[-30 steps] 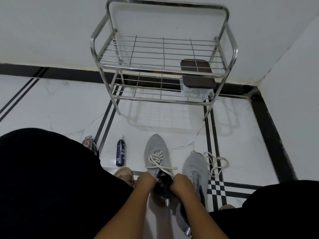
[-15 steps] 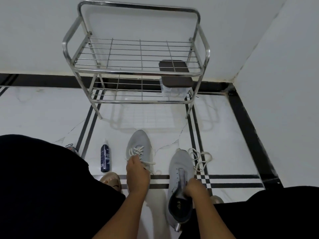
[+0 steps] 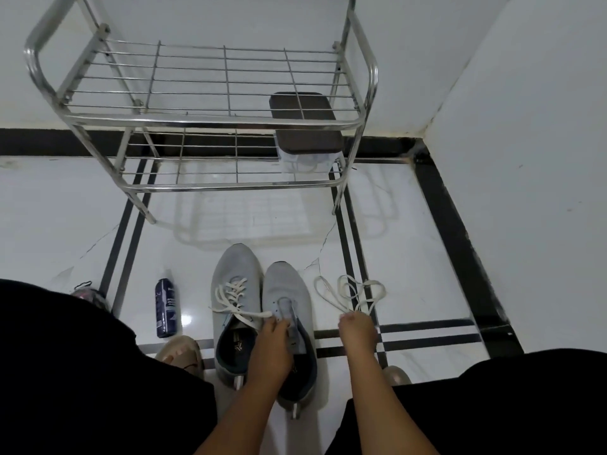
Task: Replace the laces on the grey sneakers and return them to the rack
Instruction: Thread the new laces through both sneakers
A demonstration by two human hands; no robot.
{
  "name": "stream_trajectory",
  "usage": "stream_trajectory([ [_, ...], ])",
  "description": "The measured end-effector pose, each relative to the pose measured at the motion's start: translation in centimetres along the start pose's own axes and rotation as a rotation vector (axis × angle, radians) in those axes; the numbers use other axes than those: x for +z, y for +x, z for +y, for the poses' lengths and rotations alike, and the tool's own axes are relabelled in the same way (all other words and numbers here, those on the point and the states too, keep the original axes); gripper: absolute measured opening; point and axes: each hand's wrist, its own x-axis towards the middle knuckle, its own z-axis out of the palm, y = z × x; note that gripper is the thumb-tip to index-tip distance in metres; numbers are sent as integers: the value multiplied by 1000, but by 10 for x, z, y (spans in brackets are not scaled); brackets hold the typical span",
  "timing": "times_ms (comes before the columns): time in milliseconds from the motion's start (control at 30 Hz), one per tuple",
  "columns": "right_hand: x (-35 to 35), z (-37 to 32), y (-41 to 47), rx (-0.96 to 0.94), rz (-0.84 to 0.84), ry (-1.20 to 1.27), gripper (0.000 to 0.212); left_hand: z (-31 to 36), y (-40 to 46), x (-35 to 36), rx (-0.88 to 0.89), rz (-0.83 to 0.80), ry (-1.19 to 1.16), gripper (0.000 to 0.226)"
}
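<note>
Two grey sneakers stand side by side on the white floor, toes toward the rack. The left sneaker [image 3: 235, 274] carries a loose cream lace through its eyelets. The right sneaker [image 3: 285, 284] has no lace, and its tongue stands up. My left hand [image 3: 272, 343] rests on the right sneaker's opening, fingers at the tongue. A loose cream lace [image 3: 349, 292] lies coiled on the floor to the right. My right hand [image 3: 358, 330] is closed on the near end of that lace. The steel two-shelf rack [image 3: 210, 121] stands against the wall behind.
A dark-lidded clear box [image 3: 303, 126] sits on the rack's lower shelf at the right. A dark blue spray bottle [image 3: 167, 307] lies left of the sneakers. My sandalled feet [image 3: 182, 354] and black-clothed knees frame the shoes. A wall corner closes the right side.
The right sneaker now stands close beside the left one. My left hand left the laced sneaker for the unlaced one. My right hand let go of the shoe and took the loose lace.
</note>
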Motion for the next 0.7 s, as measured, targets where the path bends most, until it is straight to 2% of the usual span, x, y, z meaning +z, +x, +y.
stream_trajectory([
  [100, -4, -4, 26, 16, 7, -123, 27, 0, 3, 1, -10, 40, 24, 39],
  [267, 10, 0, 57, -299, -28, -486, 27, 0, 4, 3, -19, 89, 35, 26],
  [367, 22, 12, 68, -390, -21, -667, 22, 0, 6, 3, -30, 115, 15, 17],
  [467, 30, 20, 66, -379, -18, -716, 18, 1, 7, 3, -18, 105, -14, 9],
  [600, 33, 26, 60, -363, -1, -666, 27, 4, 5, 5, 12, 60, 2, 9],
  [700, 31, 32, 58, -399, -5, -702, 24, 5, 2, 6, 26, 32, 12, 10],
])
